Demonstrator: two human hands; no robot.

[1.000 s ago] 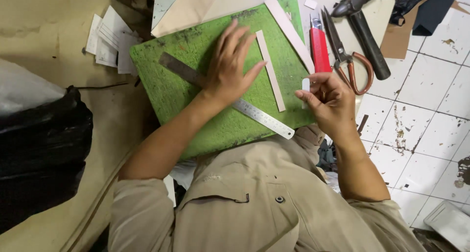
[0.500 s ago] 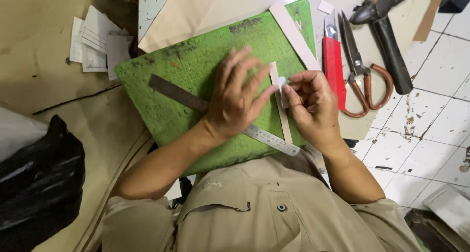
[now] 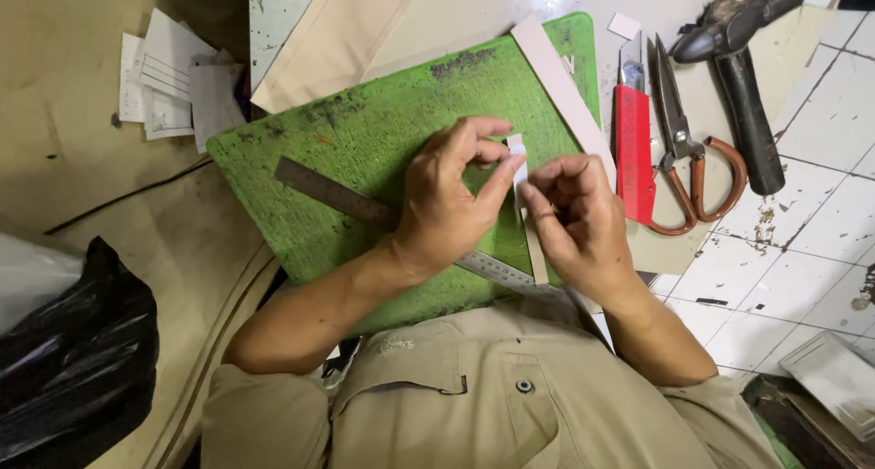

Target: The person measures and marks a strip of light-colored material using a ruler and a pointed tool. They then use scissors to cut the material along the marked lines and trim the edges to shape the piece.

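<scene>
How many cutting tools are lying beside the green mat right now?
2: a red utility knife right of the green cutting mat, and scissors just right of it. Others may be hidden.

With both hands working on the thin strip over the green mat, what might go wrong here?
1. Both hands, left and right, pinch the narrow pale strip; it might crease or tear.
2. The metal ruler lies under the left wrist and may shift.
3. The red utility knife and scissors lie close to the right hand.
</scene>
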